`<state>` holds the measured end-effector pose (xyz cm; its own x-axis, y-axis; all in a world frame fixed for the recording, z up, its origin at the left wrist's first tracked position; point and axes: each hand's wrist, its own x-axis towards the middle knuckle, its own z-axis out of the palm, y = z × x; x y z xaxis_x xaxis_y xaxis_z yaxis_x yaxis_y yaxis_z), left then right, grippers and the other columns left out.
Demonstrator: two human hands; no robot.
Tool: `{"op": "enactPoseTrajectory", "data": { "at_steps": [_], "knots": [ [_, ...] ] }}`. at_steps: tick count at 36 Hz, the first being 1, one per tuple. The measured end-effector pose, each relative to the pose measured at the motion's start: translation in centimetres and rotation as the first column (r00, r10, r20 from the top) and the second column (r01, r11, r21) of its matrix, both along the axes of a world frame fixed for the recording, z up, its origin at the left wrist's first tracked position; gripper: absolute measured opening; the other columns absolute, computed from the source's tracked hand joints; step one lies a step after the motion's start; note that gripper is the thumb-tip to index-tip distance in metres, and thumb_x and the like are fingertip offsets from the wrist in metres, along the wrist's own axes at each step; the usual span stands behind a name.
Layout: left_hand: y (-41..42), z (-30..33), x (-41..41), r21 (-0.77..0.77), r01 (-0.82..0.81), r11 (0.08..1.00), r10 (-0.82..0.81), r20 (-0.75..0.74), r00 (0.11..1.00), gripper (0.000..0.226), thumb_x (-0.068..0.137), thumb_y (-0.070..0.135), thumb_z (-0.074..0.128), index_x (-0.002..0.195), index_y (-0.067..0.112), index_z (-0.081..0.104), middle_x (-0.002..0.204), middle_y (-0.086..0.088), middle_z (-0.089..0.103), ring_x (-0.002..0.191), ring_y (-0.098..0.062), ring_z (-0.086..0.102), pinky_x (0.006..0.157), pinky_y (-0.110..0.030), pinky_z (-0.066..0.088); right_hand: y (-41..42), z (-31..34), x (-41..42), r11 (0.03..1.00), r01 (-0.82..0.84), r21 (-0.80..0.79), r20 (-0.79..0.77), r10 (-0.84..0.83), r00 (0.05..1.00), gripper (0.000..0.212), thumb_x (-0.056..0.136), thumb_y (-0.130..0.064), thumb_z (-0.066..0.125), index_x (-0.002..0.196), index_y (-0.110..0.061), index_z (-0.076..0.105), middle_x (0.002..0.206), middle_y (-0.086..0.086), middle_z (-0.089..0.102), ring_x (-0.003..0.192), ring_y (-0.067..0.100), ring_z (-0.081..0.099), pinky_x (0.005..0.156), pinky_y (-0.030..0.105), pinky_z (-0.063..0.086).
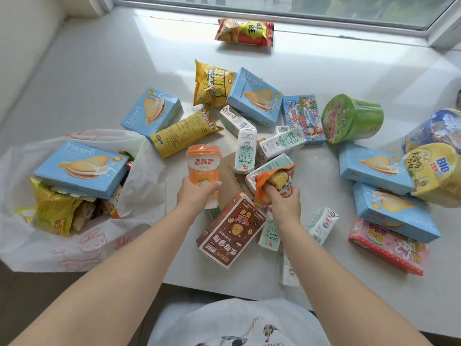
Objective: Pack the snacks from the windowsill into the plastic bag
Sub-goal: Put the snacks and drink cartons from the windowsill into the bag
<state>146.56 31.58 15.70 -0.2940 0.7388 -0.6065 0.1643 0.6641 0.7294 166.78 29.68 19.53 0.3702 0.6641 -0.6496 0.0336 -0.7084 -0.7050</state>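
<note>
My left hand (197, 192) grips an orange-and-white milk tea cup (204, 168), held upright over the white windowsill (99, 78). My right hand (283, 196) holds an orange snack packet (270, 184) just above a brown biscuit box (230, 229). The white plastic bag (139, 186) lies open at the left. It holds a blue cookie box (81, 171) on top of yellow packets (53, 208). Several milk cartons (245, 151), blue cookie boxes (254, 96) and yellow packets (185, 132) lie scattered around both hands.
Instant noodle cups, a green one (351, 118) and a yellow one (434, 168), lie at the right, beside a pink box (386, 248). A red packet (245, 32) sits alone near the window frame (299, 18). The sill's front edge runs just below my forearms.
</note>
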Motion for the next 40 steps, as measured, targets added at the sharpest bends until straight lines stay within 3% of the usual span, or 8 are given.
{"op": "enactPoseTrajectory", "data": {
  "at_steps": [4,8,15,22,27,32,35,40],
  "knots": [
    [2.4,1.2,1.7,0.035,0.015,0.999,-0.015,0.016,1.000,0.085,0.042,0.062,0.072,0.115,0.023,0.057,0.104,0.003,0.068,0.090,-0.016,0.066,0.077,-0.034,0.054,4.1,0.5,-0.4,0.992,0.122,0.005,-0.084,-0.122,0.989,0.053,0.072,-0.046,0.073,0.113,-0.022,0.048,0.108,0.001,0.057,0.098,0.022,0.057,0.094,0.042,0.049],
    [4.4,1.3,2.8,0.047,0.022,0.999,-0.023,0.027,0.999,0.084,0.040,0.069,0.073,0.113,0.030,0.058,0.104,0.008,0.069,0.097,-0.018,0.065,0.088,-0.044,0.052,6.8,0.4,-0.8,0.988,0.126,-0.088,-0.079,-0.133,0.988,0.087,0.053,-0.062,0.073,0.128,-0.027,0.047,0.126,0.004,0.049,0.108,0.027,0.055,0.096,0.042,0.047],
    [4.7,0.3,2.8,0.011,-0.012,1.000,0.012,0.018,1.000,0.093,0.032,0.072,0.078,0.113,0.029,0.058,0.104,0.006,0.069,0.095,-0.019,0.066,0.082,-0.044,0.056,8.8,0.0,-1.6,0.956,0.069,-0.284,0.111,-0.039,0.993,0.081,0.062,-0.054,0.077,0.123,-0.027,0.032,0.130,0.014,0.033,0.115,0.037,0.044,0.087,0.039,0.039],
    [3.6,-0.9,2.3,-0.072,-0.008,0.997,0.007,-0.014,1.000,0.090,0.036,0.068,0.073,0.114,0.026,0.056,0.109,0.001,0.064,0.094,-0.019,0.065,0.081,-0.041,0.056,8.5,-1.0,-1.7,0.965,0.035,-0.258,0.156,0.006,0.988,0.080,0.060,-0.056,0.079,0.119,-0.031,0.032,0.128,0.014,0.031,0.111,0.036,0.046,0.082,0.037,0.041],
    [3.7,-1.4,2.2,-0.078,0.012,0.997,-0.017,-0.053,0.998,0.090,0.035,0.070,0.073,0.113,0.029,0.056,0.110,0.002,0.063,0.094,-0.018,0.064,0.081,-0.041,0.057,7.3,-1.9,-1.6,0.977,-0.144,-0.155,0.327,0.188,0.926,0.095,0.059,-0.062,0.076,0.132,-0.030,0.024,0.129,0.016,0.033,0.113,0.036,0.045,0.092,0.040,0.042],
    [4.4,0.8,2.9,-0.026,0.103,0.994,-0.103,-0.023,0.994,0.089,0.040,0.065,0.073,0.117,0.024,0.055,0.104,0.006,0.067,0.093,-0.015,0.065,0.081,-0.038,0.055,8.8,-2.1,0.4,0.931,-0.336,-0.143,0.330,0.365,0.871,0.129,0.060,-0.056,0.079,0.149,-0.030,-0.010,0.141,0.017,0.026,0.127,0.036,0.039,0.104,0.048,0.038],
    [4.5,1.8,3.5,-0.013,0.192,0.981,-0.191,0.059,0.980,0.085,0.046,0.062,0.077,0.119,0.025,0.054,0.105,0.006,0.068,0.093,-0.015,0.067,0.082,-0.038,0.056,10.0,-2.1,2.0,0.888,-0.430,-0.165,0.277,0.460,0.843,0.125,0.059,-0.052,0.082,0.149,-0.026,-0.001,0.142,0.013,0.024,0.129,0.033,0.037,0.103,0.047,0.041],
    [4.2,2.2,5.2,0.025,0.306,0.952,-0.305,0.175,0.936,0.032,0.078,0.033,0.074,0.105,0.025,0.060,0.102,0.001,0.070,0.094,-0.018,0.067,0.084,-0.033,0.053,11.0,-1.9,4.2,0.854,-0.500,-0.142,0.157,0.519,0.840,0.103,0.060,-0.036,0.086,0.141,-0.020,0.025,0.133,0.009,0.038,0.116,0.025,0.048,0.093,0.039,0.049]
  ]
}}
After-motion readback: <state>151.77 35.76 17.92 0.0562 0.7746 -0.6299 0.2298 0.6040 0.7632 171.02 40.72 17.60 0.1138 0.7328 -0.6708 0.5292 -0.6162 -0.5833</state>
